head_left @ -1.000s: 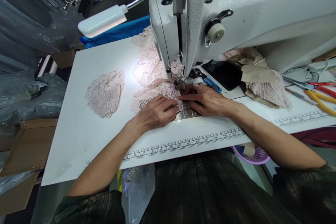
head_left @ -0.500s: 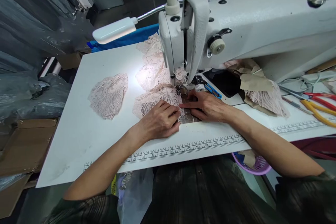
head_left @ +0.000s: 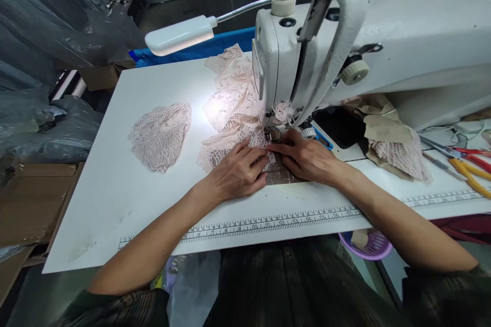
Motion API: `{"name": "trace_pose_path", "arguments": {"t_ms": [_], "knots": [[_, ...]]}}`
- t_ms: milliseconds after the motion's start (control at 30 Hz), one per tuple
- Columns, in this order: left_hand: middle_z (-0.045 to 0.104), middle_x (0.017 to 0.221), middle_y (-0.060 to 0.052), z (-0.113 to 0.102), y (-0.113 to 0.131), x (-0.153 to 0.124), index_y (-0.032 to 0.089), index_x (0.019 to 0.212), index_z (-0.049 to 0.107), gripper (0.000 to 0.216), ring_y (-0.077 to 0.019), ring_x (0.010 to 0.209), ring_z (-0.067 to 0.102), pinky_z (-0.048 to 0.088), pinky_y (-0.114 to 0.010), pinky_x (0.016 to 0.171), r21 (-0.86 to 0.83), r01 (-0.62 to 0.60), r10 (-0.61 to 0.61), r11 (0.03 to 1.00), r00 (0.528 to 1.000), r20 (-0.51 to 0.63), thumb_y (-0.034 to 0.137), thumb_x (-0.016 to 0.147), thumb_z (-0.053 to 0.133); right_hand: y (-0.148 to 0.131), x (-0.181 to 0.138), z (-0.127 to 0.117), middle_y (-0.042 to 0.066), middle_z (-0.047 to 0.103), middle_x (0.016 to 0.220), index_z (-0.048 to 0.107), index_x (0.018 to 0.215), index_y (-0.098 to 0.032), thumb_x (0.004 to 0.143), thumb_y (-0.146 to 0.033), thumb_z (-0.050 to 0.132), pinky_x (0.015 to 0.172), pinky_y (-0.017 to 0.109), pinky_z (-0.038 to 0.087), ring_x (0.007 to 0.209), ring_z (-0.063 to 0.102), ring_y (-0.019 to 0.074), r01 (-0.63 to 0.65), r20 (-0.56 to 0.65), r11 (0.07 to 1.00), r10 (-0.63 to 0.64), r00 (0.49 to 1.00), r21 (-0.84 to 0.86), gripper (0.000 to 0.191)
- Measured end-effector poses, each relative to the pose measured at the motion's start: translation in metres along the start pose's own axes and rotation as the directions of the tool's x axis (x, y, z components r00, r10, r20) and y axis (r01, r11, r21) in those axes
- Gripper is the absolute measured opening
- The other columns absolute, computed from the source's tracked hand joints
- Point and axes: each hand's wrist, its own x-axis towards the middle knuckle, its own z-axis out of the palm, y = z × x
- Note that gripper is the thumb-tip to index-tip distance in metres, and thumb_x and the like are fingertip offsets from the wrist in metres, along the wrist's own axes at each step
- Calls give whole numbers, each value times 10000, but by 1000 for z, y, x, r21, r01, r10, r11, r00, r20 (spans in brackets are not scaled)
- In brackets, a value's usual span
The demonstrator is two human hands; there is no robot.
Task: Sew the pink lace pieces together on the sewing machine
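Left hand: centre of the frame, fingers bent and resting on the near edge of the lace; whether they pinch it cannot be told.
Right hand: right of centre, index finger stretched toward the lace edge, the others curled; no clear grip can be made out.
Sewing step: seemingly lining up and guiding the lace edge at the presser foot.
Next feed: would call for light, even pressure from both hands, the edge kept flat and fingertips clear of the needle area.
Loose lace piece: left of centre, well apart from the left hand, lying on the white tabletop.
Lace in work: mid-frame, just beyond the left hand and partly under its fingers, its right edge meeting the right index finger near the foot.
Lace run: upper centre, heaped behind the piece in work, beside the sewing machine; whether joined to it cannot be told.
Blue snips: right of centre, just beyond the right hand.
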Motion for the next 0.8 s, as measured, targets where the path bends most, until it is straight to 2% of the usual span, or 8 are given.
{"name": "trace_pose_path", "arguments": {"t_ms": [167,333,600,800], "knots": [[673,1076,-139,2,-7,0,87,1086,636,286,-234,926,669,476,-483,1000,-3,-6,6,1000,1000,-6,281,913,516,-3,4,-2,149,577,1084,529,1391,-256,976,-309,393,576,279,357,676,523,173,-64,51,996,67,996,-70,440],[660,1135,-137,3,-11,0,114,1129,634,307,-250,1011,660,463,-524,1022,-28,3,-2,1000,1000,24,306,924,510,-4,4,-2,153,589,1048,511,1403,-218,967,-296,381,547,268,329,671,510,176,-69,48,991,75,996,-111,462],[638,1188,-170,9,-21,2,93,1169,619,333,-270,1106,632,461,-542,1039,-94,11,-9,996,1000,21,295,920,528,3,-2,-2,131,571,1049,645,1263,-221,931,-219,442,657,285,445,793,565,191,32,-34,997,-30,999,69,389],[619,1218,-199,11,-23,3,59,1181,605,366,-301,1153,608,450,-552,1060,-110,42,-43,993,999,-8,305,918,540,-3,3,-8,153,603,1032,585,1330,-190,923,-203,403,555,272,365,698,544,187,0,-4,998,0,1000,-64,446]]}}
